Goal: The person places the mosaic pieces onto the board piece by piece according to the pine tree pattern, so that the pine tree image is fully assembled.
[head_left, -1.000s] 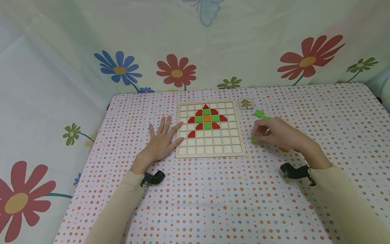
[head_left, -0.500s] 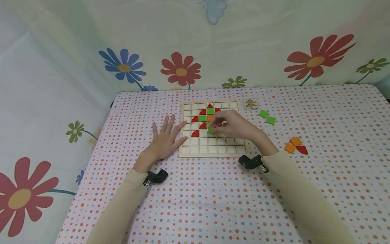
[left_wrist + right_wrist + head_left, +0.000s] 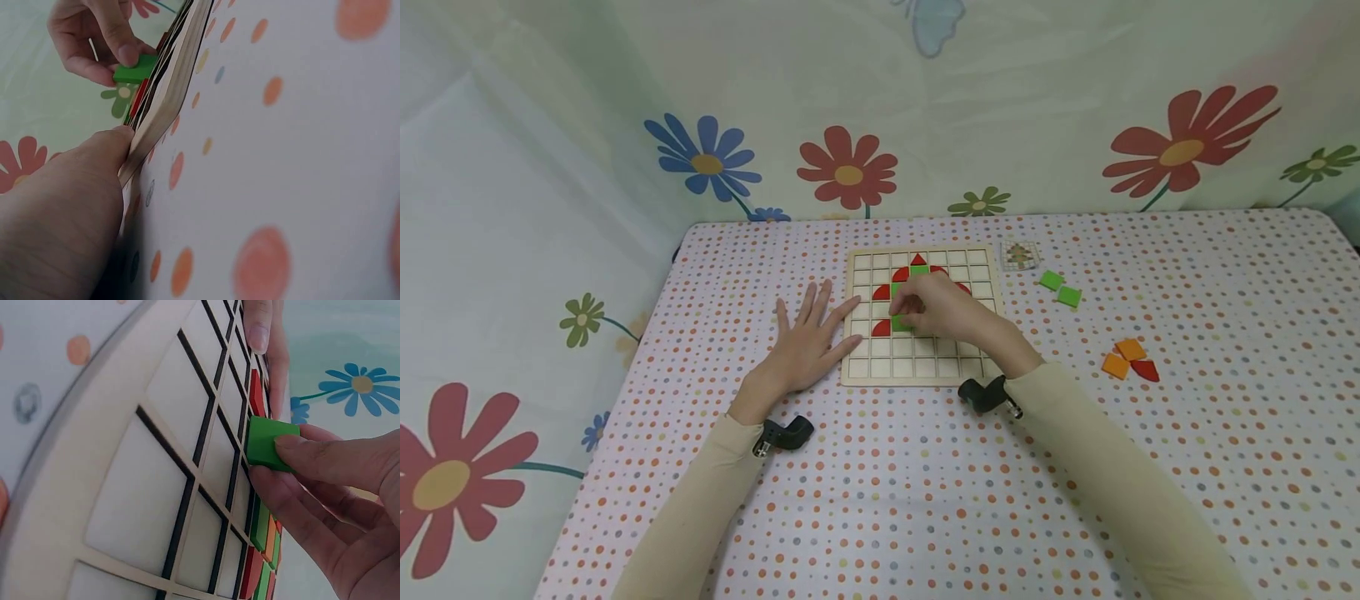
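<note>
A green square tile [image 3: 264, 442] is pinched between thumb and fingers of my right hand [image 3: 946, 310], over the wooden grid board [image 3: 925, 383]. In the right wrist view the tile is tilted, one edge at the grid, beside a red quarter-round piece [image 3: 256, 394]. Red, green and an orange piece sit in the cells higher up; my right hand hides part of them in the head view. My left hand [image 3: 793, 354] lies with fingers spread, its thumb and forefinger touching the board's left edge.
A small pattern card [image 3: 1019, 256] lies right of the board's top corner. Near it are two loose green tiles [image 3: 1070, 297]. Farther toward me lie two orange tiles [image 3: 1116, 366] and a red piece [image 3: 1146, 371]. A flowered curtain [image 3: 1037, 108] hangs behind the table.
My right hand has carried a green tile left from the loose pieces to the board, lately shifting slightly farther left. My left hand keeps its place at the board's edge.
</note>
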Demonstrator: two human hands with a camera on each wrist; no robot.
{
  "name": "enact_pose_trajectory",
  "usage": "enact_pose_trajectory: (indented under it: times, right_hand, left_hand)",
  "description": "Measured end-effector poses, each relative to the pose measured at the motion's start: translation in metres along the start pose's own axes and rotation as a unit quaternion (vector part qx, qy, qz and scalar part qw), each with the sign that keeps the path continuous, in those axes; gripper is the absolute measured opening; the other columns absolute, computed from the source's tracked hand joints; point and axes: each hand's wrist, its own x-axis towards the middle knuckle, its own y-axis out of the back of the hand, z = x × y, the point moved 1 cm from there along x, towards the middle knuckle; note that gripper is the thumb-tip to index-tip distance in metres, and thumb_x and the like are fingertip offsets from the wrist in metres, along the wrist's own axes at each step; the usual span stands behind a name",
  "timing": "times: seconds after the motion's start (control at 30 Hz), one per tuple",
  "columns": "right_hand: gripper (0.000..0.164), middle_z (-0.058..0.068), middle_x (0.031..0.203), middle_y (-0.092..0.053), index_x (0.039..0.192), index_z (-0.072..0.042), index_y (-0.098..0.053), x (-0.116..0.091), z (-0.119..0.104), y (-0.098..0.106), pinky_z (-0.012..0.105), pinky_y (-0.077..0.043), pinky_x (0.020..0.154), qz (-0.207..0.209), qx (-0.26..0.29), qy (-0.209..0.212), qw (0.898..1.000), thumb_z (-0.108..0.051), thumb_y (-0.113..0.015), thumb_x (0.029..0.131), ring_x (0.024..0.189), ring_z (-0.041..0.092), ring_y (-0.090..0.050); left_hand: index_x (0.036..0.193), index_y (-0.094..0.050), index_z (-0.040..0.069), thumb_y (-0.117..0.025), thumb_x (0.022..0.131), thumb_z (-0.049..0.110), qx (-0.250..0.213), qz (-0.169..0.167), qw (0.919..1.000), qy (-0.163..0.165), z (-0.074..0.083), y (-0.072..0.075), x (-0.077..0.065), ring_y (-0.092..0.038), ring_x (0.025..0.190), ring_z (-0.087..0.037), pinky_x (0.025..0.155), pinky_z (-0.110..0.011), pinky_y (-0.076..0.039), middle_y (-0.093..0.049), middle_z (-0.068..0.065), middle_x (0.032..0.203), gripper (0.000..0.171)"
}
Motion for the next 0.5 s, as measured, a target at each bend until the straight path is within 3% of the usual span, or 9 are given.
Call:
enact_pose_trajectory:
  times: [0.5]
  right_hand:
    - [0.007,0.012,0.092,-0.074,0.096,0.001,-0.078,-0.0007,-0.0066,-0.0037,0.037,-0.057,0.081,-0.009,-0.003,-0.032,0.999,0.006,-0.076,0.092,0.086,0.023,-0.066]
  left_hand:
    - [0.169,-0.023,0.026,-0.043,0.109,0.053,-0.001,-0.002,1.0000,0.001,0.0015,0.0015,-0.0001,0.013,0.160,-0.035,0.115,-0.075,0.015,0.005,-0.016,0.175,0.068]
